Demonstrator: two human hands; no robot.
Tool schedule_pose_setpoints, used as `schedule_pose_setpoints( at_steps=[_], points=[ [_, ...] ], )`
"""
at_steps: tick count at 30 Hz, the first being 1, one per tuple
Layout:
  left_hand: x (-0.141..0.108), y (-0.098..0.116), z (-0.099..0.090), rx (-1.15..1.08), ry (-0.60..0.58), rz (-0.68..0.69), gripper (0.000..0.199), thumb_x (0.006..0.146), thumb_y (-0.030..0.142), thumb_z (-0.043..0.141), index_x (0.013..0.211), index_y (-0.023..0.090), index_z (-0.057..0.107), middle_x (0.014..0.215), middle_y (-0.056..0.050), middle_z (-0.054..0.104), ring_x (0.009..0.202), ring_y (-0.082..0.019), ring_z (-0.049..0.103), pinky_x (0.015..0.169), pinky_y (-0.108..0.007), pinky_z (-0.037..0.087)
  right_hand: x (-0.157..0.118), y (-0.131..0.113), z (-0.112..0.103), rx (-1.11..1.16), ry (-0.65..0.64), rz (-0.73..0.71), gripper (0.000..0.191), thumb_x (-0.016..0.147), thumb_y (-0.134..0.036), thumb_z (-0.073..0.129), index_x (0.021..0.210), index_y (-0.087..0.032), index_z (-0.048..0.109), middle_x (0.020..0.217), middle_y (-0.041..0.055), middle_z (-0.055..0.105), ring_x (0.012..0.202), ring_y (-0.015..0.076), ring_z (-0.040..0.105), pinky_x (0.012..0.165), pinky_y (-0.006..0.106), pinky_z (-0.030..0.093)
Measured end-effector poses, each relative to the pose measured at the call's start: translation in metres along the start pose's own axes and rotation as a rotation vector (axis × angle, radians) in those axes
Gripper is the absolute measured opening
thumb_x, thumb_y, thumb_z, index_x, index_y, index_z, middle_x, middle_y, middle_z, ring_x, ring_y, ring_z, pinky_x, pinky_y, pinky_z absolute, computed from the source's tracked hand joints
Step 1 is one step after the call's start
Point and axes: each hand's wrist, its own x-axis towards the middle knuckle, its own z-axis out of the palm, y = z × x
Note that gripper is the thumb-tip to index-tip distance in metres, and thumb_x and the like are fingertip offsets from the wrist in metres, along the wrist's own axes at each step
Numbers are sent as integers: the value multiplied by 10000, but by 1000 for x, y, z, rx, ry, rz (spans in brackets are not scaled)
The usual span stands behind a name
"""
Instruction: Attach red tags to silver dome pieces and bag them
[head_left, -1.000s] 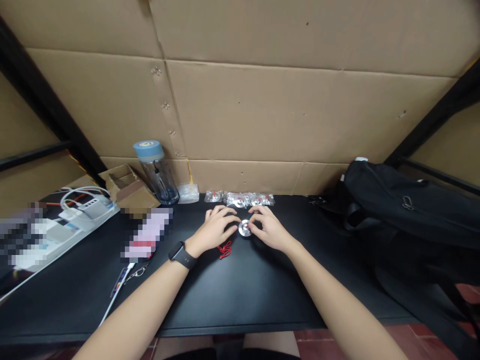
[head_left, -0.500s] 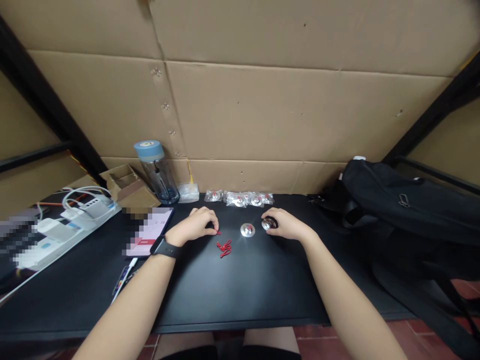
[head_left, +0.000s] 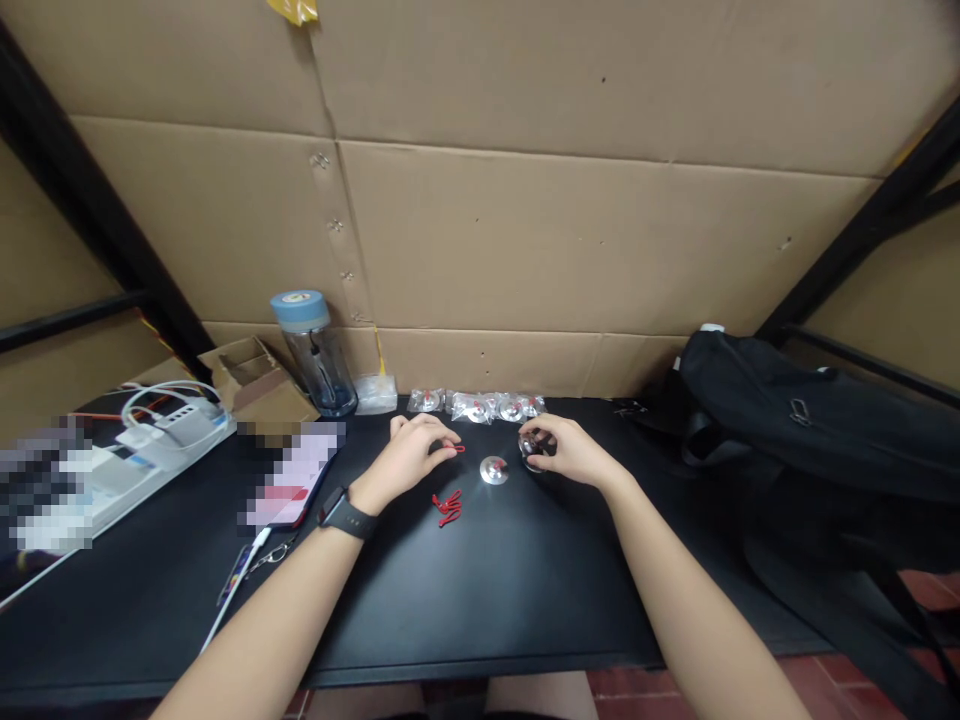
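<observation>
While the left hand (head_left: 420, 450) has thumb and fingertips pinched together on one red cord loop (head_left: 456, 449), the right hand (head_left: 566, 452) has thumb and fingers clamped about a tilted silver disc (head_left: 528, 450), cymbal-like. Between the hands, lying on the black tabletop (head_left: 480, 610): one second disc (head_left: 493, 471), domed, silver, red at its centre, apart from both hands. Nearer the person, below the left hand: one small bunch of red cords (head_left: 448, 507), loose. On the left wrist: one black smartwatch (head_left: 347, 513). Beyond the hands, along the cardboard wall (head_left: 510, 240): a row of clear plastic packets (head_left: 476, 407) holding similar discs. Farther left: one blue-lidded transparent bottle (head_left: 319, 365), upright; one opened cardboard box (head_left: 262, 385) beside it; one phone (head_left: 296, 480), partly pixelated; one white power strip (head_left: 214, 440) with cables. Far right: one black backpack (head_left: 832, 430), slumped.
</observation>
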Motion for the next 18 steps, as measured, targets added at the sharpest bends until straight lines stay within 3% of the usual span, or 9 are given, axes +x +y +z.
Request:
schedule_pose_setpoints(
  at_steps=[6, 12, 18],
  points=[
    [0, 24, 6, -26, 128, -37, 168, 964, 394, 611, 958, 295, 746, 1068, -10, 731, 1092, -221, 597, 893, -379, 305, 5, -36, 26, 219, 223, -159, 410, 765, -197, 763, 1161, -260, 680, 1175, 68, 673, 1040, 231, 654, 819, 350, 557],
    [-1, 48, 11, -142, 199, -89, 184, 991, 372, 553, 974, 270, 705, 1189, -30, 650, 1168, -230, 559, 912, -394, 322, 3, -61, 56, 425, 282, -181, 413, 791, -261, 787, 1184, -266, 661, 1199, 77, 664, 1078, 238, 652, 841, 360, 584],
    [-3, 57, 15, -174, 221, -84, 166, 999, 340, 522, 980, 252, 662, 1193, -48, 626, 1176, -233, 535, 935, -403, 346, 2, -63, 61, 486, 304, -160, 389, 799, -308, 806, 1160, -263, 667, 1204, 80, 666, 1085, 243, 659, 837, 357, 589]
  ],
)
